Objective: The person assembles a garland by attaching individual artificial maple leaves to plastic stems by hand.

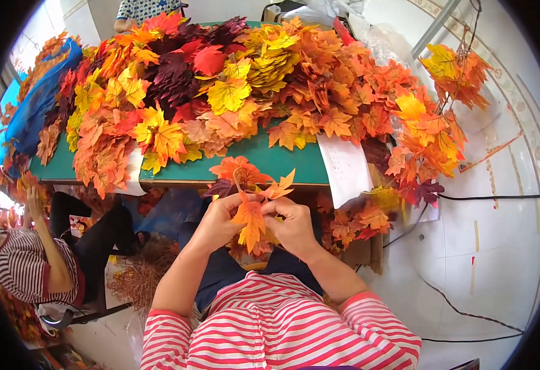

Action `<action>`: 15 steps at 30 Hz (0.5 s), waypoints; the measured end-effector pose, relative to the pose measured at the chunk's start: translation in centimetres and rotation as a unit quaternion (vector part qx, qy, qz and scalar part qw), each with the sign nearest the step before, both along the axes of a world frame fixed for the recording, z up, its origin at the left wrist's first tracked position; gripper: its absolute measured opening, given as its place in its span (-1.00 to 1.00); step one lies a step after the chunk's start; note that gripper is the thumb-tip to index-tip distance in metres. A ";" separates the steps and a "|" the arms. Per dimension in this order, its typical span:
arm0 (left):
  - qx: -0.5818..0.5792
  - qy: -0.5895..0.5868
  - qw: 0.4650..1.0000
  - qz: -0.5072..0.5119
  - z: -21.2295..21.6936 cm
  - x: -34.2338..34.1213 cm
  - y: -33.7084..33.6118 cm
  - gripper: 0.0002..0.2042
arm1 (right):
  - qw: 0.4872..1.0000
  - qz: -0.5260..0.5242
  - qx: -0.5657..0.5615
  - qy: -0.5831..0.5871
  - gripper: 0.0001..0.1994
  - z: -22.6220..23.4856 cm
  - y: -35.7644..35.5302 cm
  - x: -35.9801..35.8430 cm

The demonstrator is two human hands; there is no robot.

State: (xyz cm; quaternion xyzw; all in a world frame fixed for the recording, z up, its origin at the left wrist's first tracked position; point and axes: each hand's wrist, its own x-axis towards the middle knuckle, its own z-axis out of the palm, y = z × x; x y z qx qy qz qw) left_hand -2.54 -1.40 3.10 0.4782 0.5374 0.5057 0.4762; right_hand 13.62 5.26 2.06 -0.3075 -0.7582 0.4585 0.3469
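Just below the green table's [270, 161] front edge, left hand [217, 219] and right hand [291, 223] pinch closed on a sprig of orange fabric maple leaves [249, 217]; flat, lobed fabric leaves [220, 92] heap loosely on the tabletop.

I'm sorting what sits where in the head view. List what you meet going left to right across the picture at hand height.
Seated person in a striped top → left hand → orange leaf sprig held between both hands → right hand → white paper sheet hanging off the green table → black cable on the floor.
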 end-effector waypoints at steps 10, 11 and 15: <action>0.072 -0.051 0.989 0.117 -2.3 1.6 0.5 -0.70 | 0.997 -0.043 0.063 -0.026 -0.87 0.1 -0.4 -0.3; 0.072 -0.051 0.989 0.116 -2.9 1.6 0.5 -0.70 | 0.999 -0.047 0.006 0.013 -0.87 0.0 -0.4 -0.4; 0.046 -0.081 0.979 0.180 -3.6 2.4 0.6 -0.73 | 0.996 -0.049 -0.044 0.067 -0.88 -1.3 0.4 -0.4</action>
